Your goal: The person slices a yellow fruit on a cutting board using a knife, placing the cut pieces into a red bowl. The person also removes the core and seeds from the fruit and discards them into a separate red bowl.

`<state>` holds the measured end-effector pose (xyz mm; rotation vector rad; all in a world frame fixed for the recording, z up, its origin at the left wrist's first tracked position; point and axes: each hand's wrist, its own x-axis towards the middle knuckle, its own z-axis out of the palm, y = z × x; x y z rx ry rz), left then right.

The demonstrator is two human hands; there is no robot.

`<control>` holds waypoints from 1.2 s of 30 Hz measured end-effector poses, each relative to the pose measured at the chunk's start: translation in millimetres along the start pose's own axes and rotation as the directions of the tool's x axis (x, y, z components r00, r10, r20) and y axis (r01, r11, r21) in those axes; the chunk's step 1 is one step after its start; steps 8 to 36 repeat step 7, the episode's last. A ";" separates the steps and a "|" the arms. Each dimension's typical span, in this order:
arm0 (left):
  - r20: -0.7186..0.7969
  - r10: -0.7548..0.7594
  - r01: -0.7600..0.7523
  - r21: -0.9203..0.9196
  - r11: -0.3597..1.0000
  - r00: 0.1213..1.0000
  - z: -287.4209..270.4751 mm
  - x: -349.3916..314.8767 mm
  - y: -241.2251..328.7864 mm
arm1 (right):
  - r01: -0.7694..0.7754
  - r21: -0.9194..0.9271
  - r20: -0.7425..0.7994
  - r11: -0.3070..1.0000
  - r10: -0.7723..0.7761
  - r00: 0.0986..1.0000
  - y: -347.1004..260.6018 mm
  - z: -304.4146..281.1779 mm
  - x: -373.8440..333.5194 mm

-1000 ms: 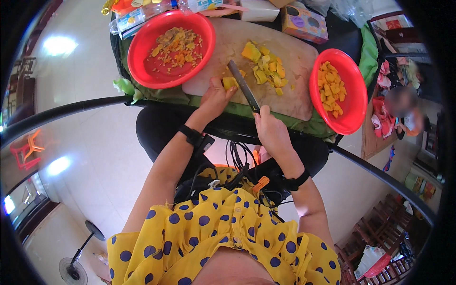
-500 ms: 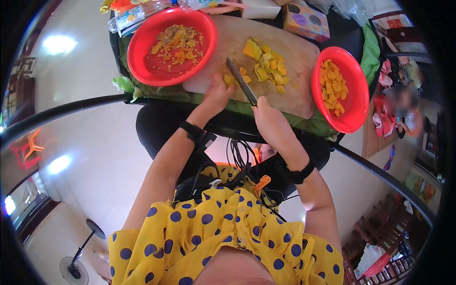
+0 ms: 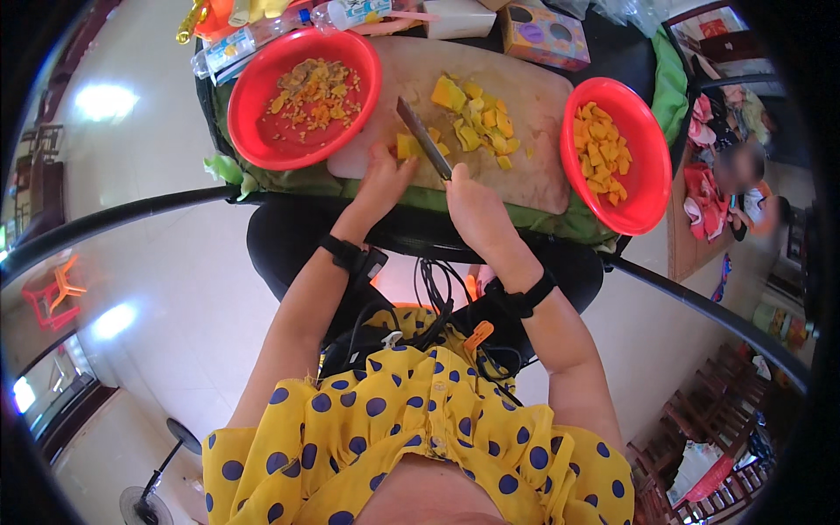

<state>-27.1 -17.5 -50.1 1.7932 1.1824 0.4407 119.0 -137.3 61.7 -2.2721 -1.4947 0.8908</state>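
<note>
My right hand grips a knife by its handle, the blade pointing up and to the left over the cutting board. With its fingers closed, my left hand holds a yellow-orange pumpkin piece against the board, just left of the blade. To the right of the knife lies a loose pile of pumpkin chunks and peel. A red basin on the left contains seeds and stringy pulp. Cut pumpkin pieces fill part of another red basin on the right.
Plastic bottles, a white box and a patterned tissue box stand along the far side. Green cloth edges the black table. Black cables hang near my lap. Another person sits beyond on the right.
My right hand and the knife have moved slightly left, bringing the blade closer to the piece under my left hand. The whole view has shifted a little.
</note>
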 end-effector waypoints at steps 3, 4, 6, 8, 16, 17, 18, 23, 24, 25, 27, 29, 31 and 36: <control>0.029 -0.147 0.149 -0.072 0.986 0.989 -5.0 4.8 15.2 | -0.018 0.014 0.008 1.000 0.018 1.000 -3.1 -2.3 -1.6; 0.049 -0.173 0.176 -0.052 0.983 0.984 -6.8 6.8 21.3 | -0.012 0.009 0.004 1.000 0.012 1.000 -3.2 -2.0 -1.7; 0.037 -0.186 0.183 0.066 0.981 0.982 -6.3 8.1 32.4 | 0.005 0.005 0.013 1.000 -0.005 1.000 -4.9 -4.0 -1.6; 0.007 -0.170 0.166 0.164 0.972 0.985 -3.6 7.1 37.6 | 0.014 0.005 0.025 1.000 -0.014 1.000 -7.6 -7.4 -1.3; 0.007 -0.170 0.166 0.164 0.972 0.985 -3.6 7.1 37.6 | 0.014 0.005 0.025 1.000 -0.014 1.000 -7.6 -7.4 -1.3; 0.007 -0.170 0.166 0.164 0.972 0.985 -3.6 7.1 37.6 | 0.014 0.005 0.025 1.000 -0.014 1.000 -7.6 -7.4 -1.3; 0.007 -0.170 0.166 0.164 0.972 0.985 -3.6 7.1 37.6 | 0.014 0.005 0.025 1.000 -0.014 1.000 -7.6 -7.4 -1.3; 0.007 -0.170 0.166 0.164 0.972 0.985 -3.6 7.1 37.6 | 0.014 0.005 0.025 1.000 -0.014 1.000 -7.6 -7.4 -1.3; 0.007 -0.170 0.166 0.164 0.972 0.985 -3.6 7.1 37.6 | 0.014 0.005 0.025 1.000 -0.014 1.000 -7.6 -7.4 -1.3; 0.007 -0.170 0.166 0.164 0.972 0.985 -3.6 7.1 37.6 | 0.014 0.005 0.025 1.000 -0.014 1.000 -7.6 -7.4 -1.3; 0.007 -0.170 0.166 0.164 0.972 0.985 -3.6 7.1 37.6 | 0.014 0.005 0.025 1.000 -0.014 1.000 -7.6 -7.4 -1.3; 0.007 -0.170 0.166 0.164 0.972 0.985 -3.6 7.1 37.6 | 0.014 0.005 0.025 1.000 -0.014 1.000 -7.6 -7.4 -1.3; 0.007 -0.170 0.166 0.164 0.972 0.985 -3.6 7.1 37.6 | 0.014 0.005 0.025 1.000 -0.014 1.000 -7.6 -7.4 -1.3; 0.007 -0.170 0.166 0.164 0.972 0.985 -3.6 7.1 37.6 | 0.014 0.005 0.025 1.000 -0.014 1.000 -7.6 -7.4 -1.3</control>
